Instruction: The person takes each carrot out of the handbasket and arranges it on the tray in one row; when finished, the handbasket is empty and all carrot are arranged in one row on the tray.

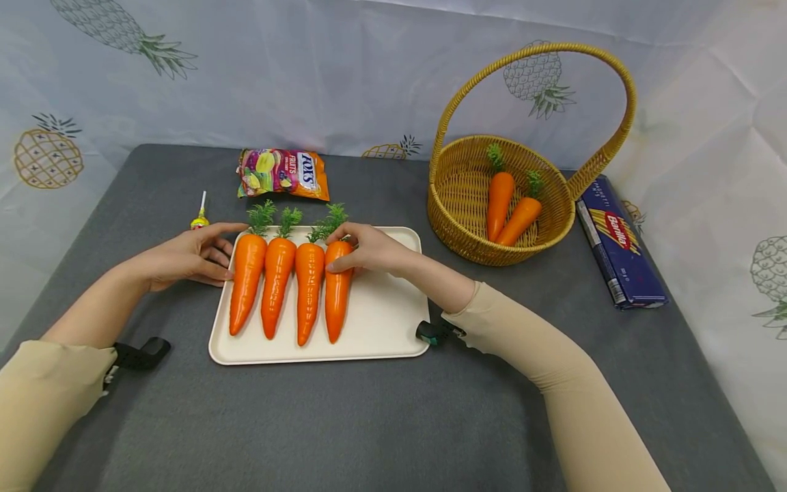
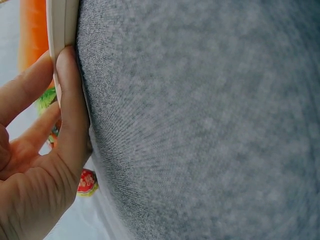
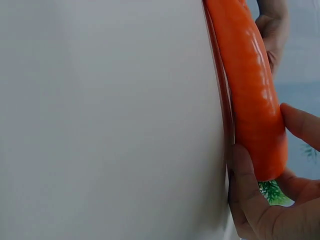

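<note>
Several orange toy carrots with green tops lie side by side on a cream rectangular tray [image 1: 387, 328], filling its left and middle part. At the right end of the row, my right hand [image 1: 371, 247] holds the rightmost carrot [image 1: 336, 301] near its leafy top. The right wrist view shows thumb and fingers on both sides of that carrot [image 3: 255, 100], which rests on the tray. My left hand [image 1: 190, 256] is at the tray's left edge, beside the leftmost carrot [image 1: 248, 283]. Its thumb and a finger pinch the tray's rim [image 2: 62, 25] in the left wrist view.
Behind the tray lies a Fox's candy bag [image 1: 283, 174], with a lollipop [image 1: 200, 217] near the left hand. A wicker basket [image 1: 445, 219] with a tall handle holds two carrots [image 1: 500, 195] at back right. A blue Barilla box [image 1: 621, 246] lies to its right.
</note>
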Available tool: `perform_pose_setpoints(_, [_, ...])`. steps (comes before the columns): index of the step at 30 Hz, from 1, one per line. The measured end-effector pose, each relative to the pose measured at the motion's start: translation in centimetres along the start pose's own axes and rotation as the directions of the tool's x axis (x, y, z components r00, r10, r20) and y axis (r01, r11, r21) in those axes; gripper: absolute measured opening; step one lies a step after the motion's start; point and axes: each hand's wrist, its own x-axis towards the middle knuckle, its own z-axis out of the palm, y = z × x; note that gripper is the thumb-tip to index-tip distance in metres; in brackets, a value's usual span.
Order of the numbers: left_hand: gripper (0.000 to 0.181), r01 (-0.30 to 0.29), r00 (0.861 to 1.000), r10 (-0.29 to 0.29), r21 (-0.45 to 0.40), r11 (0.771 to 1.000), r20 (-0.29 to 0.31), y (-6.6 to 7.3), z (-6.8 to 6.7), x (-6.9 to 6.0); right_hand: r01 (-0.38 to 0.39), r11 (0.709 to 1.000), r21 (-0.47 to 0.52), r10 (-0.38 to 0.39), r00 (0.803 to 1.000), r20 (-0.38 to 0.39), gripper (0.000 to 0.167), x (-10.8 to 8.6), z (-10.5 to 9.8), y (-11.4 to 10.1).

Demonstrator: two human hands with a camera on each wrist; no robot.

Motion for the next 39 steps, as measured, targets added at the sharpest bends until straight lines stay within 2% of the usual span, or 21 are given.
perform_pose_setpoints(14, [0.088, -0.014, 1.0, 0.014, -0.001, 1.0, -0.001, -0.2, 0.0, 0.0, -0.021, 0.999, 0.033, 0.021, 1.0, 0.002, 0.046, -0.4, -0.5, -0.1])
perform_pose_setpoints(22, [0.088, -0.029, 1.0, 0.029, -0.007, 1.0, 0.001, -0.3, 0.0, 0.0, -0.053, 0.993, 0.109, 0.049, 0.998, 0.035, 0.041, -0.9, -1.3, -0.3])
perform_pose_setpoints(29, [0.087, -0.017, 1.0, 0.017, -0.012, 1.0, 0.001, -0.2, 0.0, 0.0, -0.046, 0.995, 0.094, 0.04, 0.997, 0.065, 0.04, -1.7, -2.1, -0.5])
perform_pose_setpoints(34, [0.087, -0.016, 1.0, 0.016, -0.008, 1.0, 0.0, -0.2, 0.0, 0.0, -0.041, 0.995, 0.089, 0.037, 0.998, 0.049, 0.042, -2.4, -2.8, -0.8])
perform_pose_setpoints(39, [0.087, -0.014, 1.0, 0.014, -0.005, 1.0, -0.002, -0.2, 0.0, 0.1, 0.0, 0.997, 0.074, 0.0, 1.0, 0.009, 0.044, -3.2, -3.9, -1.3])
